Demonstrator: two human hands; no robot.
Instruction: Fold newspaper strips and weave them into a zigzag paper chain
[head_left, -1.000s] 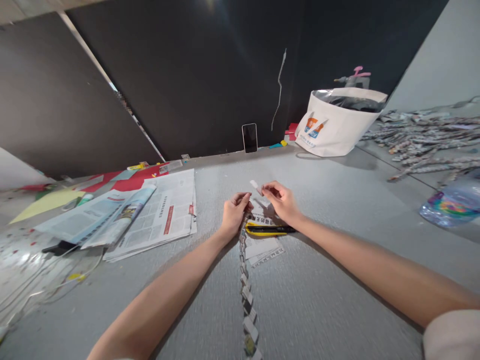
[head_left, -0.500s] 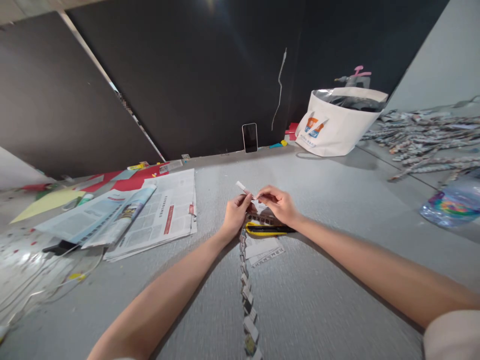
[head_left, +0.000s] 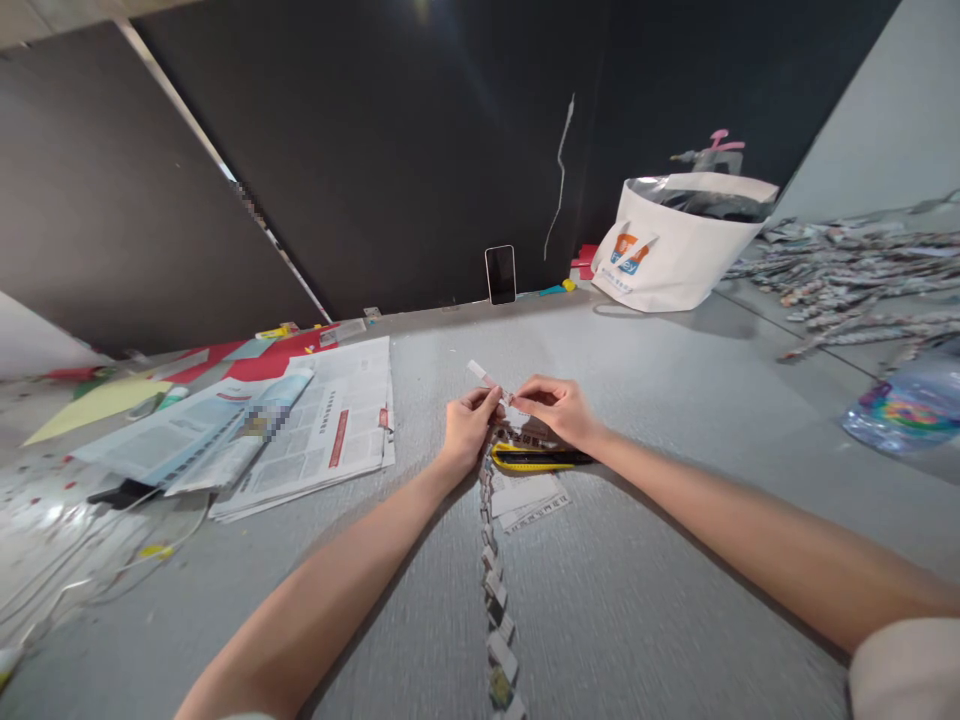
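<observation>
A narrow paper strip (head_left: 480, 373) sticks up past the fingertips of my left hand (head_left: 471, 425), which are closed in a pinch. From below that hand a braided newspaper chain (head_left: 495, 585) runs down the table towards me; the hand hides its upper end. The fingers of my right hand (head_left: 559, 408) pinch at the strip's lower end, close to the left fingertips. Beneath the hands lies a yellow and black utility knife (head_left: 536, 458), on or beside cut newspaper pieces (head_left: 536, 503).
Folded newspapers (head_left: 330, 430) lie to the left. A phone (head_left: 501, 275) leans on the dark panel at the back. At the right are a white bag (head_left: 675, 245), a heap of braided paper strands (head_left: 862, 275) and a clear plastic package (head_left: 907, 405).
My right fingertips have come down slightly and closer to the left ones at the strip. The strip's upper end has shifted a little to the left. The chain and knife lie as before.
</observation>
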